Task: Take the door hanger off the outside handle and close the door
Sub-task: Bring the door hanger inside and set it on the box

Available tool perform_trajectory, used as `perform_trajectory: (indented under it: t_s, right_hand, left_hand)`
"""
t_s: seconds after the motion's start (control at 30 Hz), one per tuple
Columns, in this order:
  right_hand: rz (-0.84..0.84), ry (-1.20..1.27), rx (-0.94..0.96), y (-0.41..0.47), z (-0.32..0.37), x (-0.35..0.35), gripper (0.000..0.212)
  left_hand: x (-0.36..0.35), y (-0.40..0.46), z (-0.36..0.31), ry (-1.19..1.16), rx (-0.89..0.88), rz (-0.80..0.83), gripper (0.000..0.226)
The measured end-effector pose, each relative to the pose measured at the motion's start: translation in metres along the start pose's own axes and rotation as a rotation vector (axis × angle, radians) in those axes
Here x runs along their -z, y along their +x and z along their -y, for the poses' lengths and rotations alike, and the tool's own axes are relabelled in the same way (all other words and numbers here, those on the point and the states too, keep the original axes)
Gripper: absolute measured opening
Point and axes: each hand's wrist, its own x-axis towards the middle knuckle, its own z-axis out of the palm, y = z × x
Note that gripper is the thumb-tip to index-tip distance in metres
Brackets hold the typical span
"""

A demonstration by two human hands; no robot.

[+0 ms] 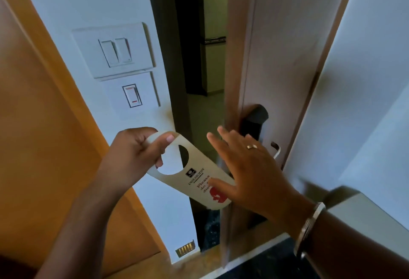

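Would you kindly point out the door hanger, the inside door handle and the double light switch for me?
door hanger (199,179): head view, on its printed face below the hole.
inside door handle (276,149): head view, on the lever's visible tip.
double light switch (116,52): head view, between its two rockers.

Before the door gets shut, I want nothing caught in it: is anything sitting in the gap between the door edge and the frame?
Yes. The door hanger, held in the left hand, crosses the gap, and the right hand is spread near the door edge.
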Motion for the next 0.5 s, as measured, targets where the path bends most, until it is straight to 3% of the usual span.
perform_trajectory:
  t_s: [0.1, 0.3, 0.5]
  right_hand:
    - [0.137, 0.155, -0.082, -0.014, -0.012, -0.005, 0.08]
    - [0.307, 0.334, -0.386, -0.051, -0.075, -0.005, 0.03]
    - [0.294, 0.439, -0.675, -0.093, -0.185, -0.017, 0.021]
  left_hand:
    - [-0.009, -0.005, -0.009, -0.085, -0.046, -0.026, 0.042]
    - [-0.065, -0.005, -0.027, -0.196, -0.115, 0.062, 0.045]
    - [-0.175, 0.01, -0.051, -0.253, -0.042, 0.256, 0.03]
